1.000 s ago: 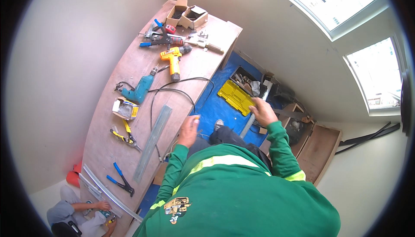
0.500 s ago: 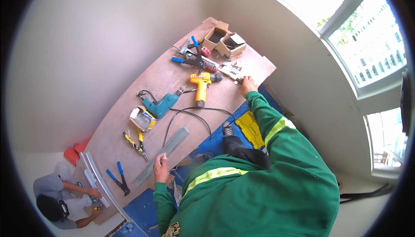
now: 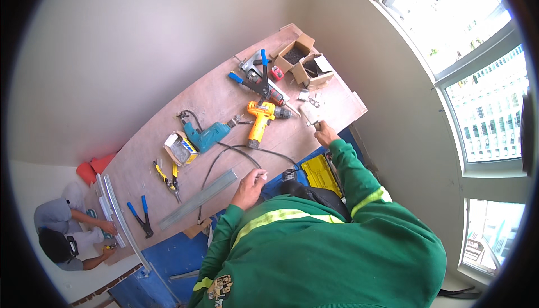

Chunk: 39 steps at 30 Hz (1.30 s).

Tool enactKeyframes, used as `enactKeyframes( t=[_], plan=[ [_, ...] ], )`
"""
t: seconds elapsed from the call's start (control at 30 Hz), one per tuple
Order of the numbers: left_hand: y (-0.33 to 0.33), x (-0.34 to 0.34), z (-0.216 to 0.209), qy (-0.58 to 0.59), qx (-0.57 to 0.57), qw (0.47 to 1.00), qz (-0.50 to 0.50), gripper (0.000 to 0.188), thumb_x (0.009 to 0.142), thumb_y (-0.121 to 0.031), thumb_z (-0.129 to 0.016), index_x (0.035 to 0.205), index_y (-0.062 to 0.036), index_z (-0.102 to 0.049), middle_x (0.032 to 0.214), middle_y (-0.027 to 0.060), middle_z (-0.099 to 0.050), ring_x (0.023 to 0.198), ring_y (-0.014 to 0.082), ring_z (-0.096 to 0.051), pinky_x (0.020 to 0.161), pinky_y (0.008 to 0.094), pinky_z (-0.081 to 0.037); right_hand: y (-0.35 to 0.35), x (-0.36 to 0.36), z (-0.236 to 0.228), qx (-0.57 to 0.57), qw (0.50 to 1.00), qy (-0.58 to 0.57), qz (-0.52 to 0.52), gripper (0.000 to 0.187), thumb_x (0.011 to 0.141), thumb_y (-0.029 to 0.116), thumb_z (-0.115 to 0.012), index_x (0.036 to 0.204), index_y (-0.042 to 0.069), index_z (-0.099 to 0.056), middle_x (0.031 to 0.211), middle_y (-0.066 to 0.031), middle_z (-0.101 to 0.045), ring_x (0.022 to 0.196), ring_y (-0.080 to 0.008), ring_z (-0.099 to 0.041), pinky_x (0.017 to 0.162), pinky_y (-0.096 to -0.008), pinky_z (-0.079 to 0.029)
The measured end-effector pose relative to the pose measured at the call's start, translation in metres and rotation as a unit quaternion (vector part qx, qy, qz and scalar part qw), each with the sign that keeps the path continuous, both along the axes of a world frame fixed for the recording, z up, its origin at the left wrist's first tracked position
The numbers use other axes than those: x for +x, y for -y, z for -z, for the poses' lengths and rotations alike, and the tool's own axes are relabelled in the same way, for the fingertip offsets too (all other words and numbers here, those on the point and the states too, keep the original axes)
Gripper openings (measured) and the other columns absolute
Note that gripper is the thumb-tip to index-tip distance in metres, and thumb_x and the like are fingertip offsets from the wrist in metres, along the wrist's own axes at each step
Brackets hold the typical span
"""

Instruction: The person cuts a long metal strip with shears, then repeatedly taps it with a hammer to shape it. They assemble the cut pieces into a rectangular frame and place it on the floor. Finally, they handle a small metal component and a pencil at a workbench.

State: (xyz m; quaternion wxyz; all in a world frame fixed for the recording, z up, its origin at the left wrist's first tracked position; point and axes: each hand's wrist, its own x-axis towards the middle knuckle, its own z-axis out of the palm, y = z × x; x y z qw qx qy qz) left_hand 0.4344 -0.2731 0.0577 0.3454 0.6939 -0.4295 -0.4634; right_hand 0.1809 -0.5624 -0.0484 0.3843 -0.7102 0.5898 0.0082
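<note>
My left hand [image 3: 249, 189] is closed in front of my body, near the bench's front edge. A small whitish bit shows at its fingertips, too small to name. My right hand [image 3: 325, 134] reaches to the bench's right edge, fingers closed by a small dark piece [image 3: 318, 126] that I cannot make out. Beside it lie a pale flat sheet [image 3: 309, 111] and small metal pieces [image 3: 310, 97]. Left of these rests a yellow cordless drill [image 3: 260, 121]. Nearest my left hand is a grey metal channel [image 3: 199, 198] along the front edge.
A blue-handled riveter [image 3: 261, 83], caulking gun [image 3: 276, 93], red tape measure [image 3: 277, 72] and two open cardboard boxes [image 3: 311, 71] occupy the far end. A corded teal drill [image 3: 208, 135], yellow snips [image 3: 167, 181] and blue-handled tool [image 3: 140, 217] lie leftward. Another person [image 3: 62, 235] crouches at left.
My left hand has moved right and toward the yellow case, away from the metal channel. My right hand stays by the bench's right edge, drawn slightly nearer. The view has shifted.
</note>
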Motion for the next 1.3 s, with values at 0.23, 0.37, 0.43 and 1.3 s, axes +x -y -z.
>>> enactKeyframes(
  t=[0.23,0.37,0.43,1.3],
  plan=[
    [0.017,0.003,0.0,-0.059,0.027,0.998,-0.026,0.036,0.107,-0.031,-0.06,0.129,-0.0029,-0.064,0.097,0.0065,-0.068,0.073,0.0097,-0.056,0.067,0.0284,-0.05,-0.028,-0.022,-0.044,0.073,0.981,0.13,0.121,0.047,0.103,0.037,-0.057,0.126,-0.004,-0.059,0.106,-0.0321,-0.071,0.101,-0.0501,-0.068,0.088,-0.0518,-0.054],
    [0.002,0.013,0.007,-0.117,0.038,0.991,-0.048,0.034,0.107,-0.029,-0.059,0.127,-0.0021,-0.064,0.098,0.0035,-0.066,0.071,0.0073,-0.052,0.065,0.0249,-0.047,-0.025,-0.008,-0.035,-0.029,0.996,0.022,0.08,0.054,0.104,0.047,-0.056,0.128,-0.001,-0.06,0.114,-0.0337,-0.07,0.109,-0.0503,-0.067,0.094,-0.0541,-0.052],
    [-0.007,0.021,0.009,-0.113,0.031,0.991,-0.06,0.033,0.107,-0.028,-0.059,0.126,-0.0019,-0.064,0.098,0.0026,-0.065,0.071,0.0067,-0.051,0.064,0.0238,-0.045,-0.023,-0.003,-0.03,-0.022,0.995,-0.03,0.088,0.064,0.103,0.057,-0.053,0.129,0.0,-0.064,0.122,-0.0326,-0.069,0.116,-0.0482,-0.066,0.101,-0.0531,-0.051],
    [-0.086,0.089,0.01,-0.332,-0.043,0.886,-0.321,0.036,0.111,-0.034,-0.057,0.135,-0.0075,-0.064,0.093,-0.0004,-0.058,0.063,0.0057,-0.053,0.052,0.0199,-0.038,-0.022,0.016,-0.088,0.153,0.985,0.011,0.077,0.037,0.105,0.037,-0.058,0.106,0.0,-0.062,0.068,-0.0101,-0.059,0.051,-0.023,-0.059,0.043,-0.0422,-0.047]
  ],
)
